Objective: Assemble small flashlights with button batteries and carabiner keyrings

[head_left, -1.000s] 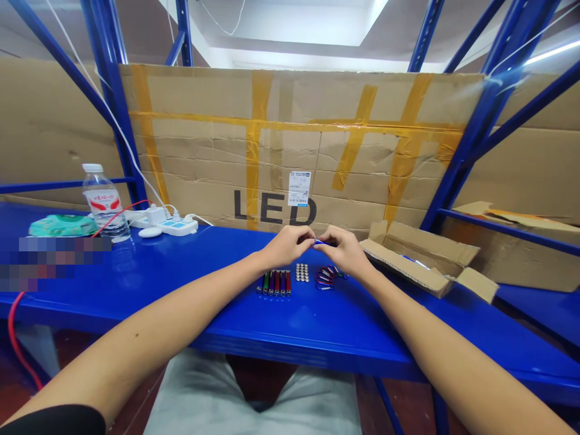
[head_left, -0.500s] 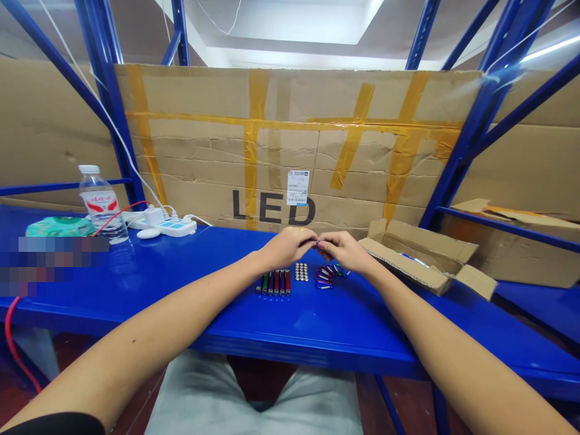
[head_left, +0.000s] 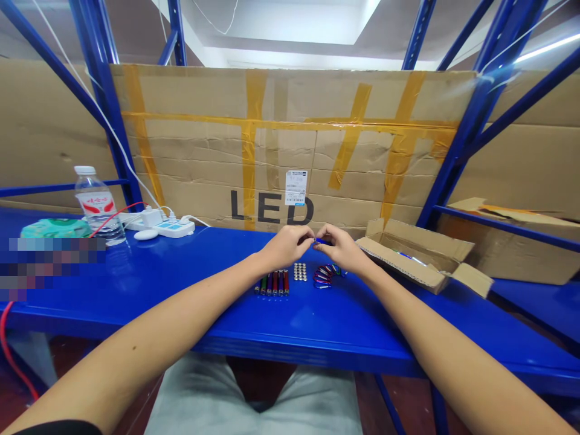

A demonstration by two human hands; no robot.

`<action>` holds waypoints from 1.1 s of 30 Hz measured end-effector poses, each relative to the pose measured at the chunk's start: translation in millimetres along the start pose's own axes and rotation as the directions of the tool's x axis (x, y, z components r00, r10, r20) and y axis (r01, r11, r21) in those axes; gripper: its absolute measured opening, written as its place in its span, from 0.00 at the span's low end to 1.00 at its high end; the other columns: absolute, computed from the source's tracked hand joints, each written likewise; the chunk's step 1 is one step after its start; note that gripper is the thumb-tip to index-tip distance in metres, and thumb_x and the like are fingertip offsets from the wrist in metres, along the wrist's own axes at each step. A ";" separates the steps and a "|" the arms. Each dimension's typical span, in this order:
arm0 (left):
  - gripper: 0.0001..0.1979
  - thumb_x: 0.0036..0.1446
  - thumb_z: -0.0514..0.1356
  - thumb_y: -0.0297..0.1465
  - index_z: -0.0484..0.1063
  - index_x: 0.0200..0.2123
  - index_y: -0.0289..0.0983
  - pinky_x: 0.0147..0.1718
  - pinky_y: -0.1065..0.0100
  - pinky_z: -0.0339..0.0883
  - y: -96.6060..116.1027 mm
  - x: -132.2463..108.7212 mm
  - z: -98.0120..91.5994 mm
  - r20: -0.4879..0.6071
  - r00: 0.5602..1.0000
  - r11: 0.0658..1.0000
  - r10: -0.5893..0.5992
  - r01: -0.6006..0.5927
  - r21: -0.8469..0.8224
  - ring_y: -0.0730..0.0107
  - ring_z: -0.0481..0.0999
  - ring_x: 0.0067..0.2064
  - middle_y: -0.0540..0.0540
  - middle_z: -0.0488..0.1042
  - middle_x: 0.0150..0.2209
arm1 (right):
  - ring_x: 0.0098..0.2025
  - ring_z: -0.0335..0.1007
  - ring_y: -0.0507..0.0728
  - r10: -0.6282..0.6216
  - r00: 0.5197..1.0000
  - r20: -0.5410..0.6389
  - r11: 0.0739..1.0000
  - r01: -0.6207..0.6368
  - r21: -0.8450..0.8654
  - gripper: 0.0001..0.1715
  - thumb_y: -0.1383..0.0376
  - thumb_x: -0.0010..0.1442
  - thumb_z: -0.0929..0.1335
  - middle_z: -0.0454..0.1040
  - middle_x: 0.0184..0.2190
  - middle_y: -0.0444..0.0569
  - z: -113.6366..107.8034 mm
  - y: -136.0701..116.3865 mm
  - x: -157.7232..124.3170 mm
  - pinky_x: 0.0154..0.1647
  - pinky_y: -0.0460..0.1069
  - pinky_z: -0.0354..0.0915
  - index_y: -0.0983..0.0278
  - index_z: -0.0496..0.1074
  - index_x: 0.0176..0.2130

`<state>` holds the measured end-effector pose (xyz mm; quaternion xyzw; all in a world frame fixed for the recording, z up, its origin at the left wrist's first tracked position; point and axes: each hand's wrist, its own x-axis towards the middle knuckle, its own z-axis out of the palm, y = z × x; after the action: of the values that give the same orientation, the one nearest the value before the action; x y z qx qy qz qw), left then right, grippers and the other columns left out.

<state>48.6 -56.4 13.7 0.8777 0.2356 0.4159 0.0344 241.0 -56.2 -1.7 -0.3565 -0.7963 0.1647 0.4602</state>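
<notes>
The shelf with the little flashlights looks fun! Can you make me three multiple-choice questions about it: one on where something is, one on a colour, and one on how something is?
1. What lies between the mini flashlights and the carabiners?
A) button batteries
B) a water bottle
C) a power strip

2. What colour is the shelf top?
A) red
B) blue
C) yellow

3. How is the cardboard box on the right?
A) taped shut
B) open, flaps up
C) upside down

Answers:
1. A, the batteries sit in the gap between those two groups.
2. B, the top is bright blue.
3. B, its flaps stand open and the inside shows.
</notes>
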 end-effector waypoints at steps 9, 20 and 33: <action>0.06 0.59 0.56 0.27 0.74 0.35 0.36 0.34 0.69 0.64 -4.8 -1.4 1.5 0.012 1.000 1.000 -0.006 0.006 0.000 0.69 0.74 0.34 0.47 0.78 0.33 | 0.31 0.62 0.54 -0.008 1.000 0.002 1.000 0.008 -0.028 0.12 0.60 0.50 0.72 0.68 0.26 0.44 -4.0 -7.2 0.6 0.35 0.50 0.60 0.64 0.67 0.28; 0.06 0.59 0.55 0.26 0.72 0.35 0.35 0.34 0.67 0.64 -3.7 -0.8 2.4 0.020 0.999 1.000 -0.030 0.030 0.011 0.69 0.73 0.33 0.47 0.76 0.31 | 0.31 0.63 0.54 0.025 1.000 0.008 0.998 -0.024 -0.064 0.09 0.62 0.51 0.70 0.70 0.27 0.45 -0.4 -1.8 2.2 0.32 0.50 0.61 0.64 0.68 0.31; 0.05 0.57 0.56 0.26 0.72 0.34 0.35 0.30 0.69 0.62 -6.6 -1.0 3.9 0.017 0.995 0.995 -0.095 0.096 -0.041 0.71 0.72 0.31 0.49 0.75 0.30 | 0.33 0.65 0.55 0.018 1.000 0.023 0.993 -0.015 -0.121 0.07 0.63 0.51 0.70 0.72 0.29 0.46 -2.7 -2.7 3.8 0.35 0.51 0.61 0.64 0.70 0.31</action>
<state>48.5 -50.4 8.8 0.8675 0.2684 0.4122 0.0744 240.9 -55.5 3.7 -0.3883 -0.8071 0.1245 0.4270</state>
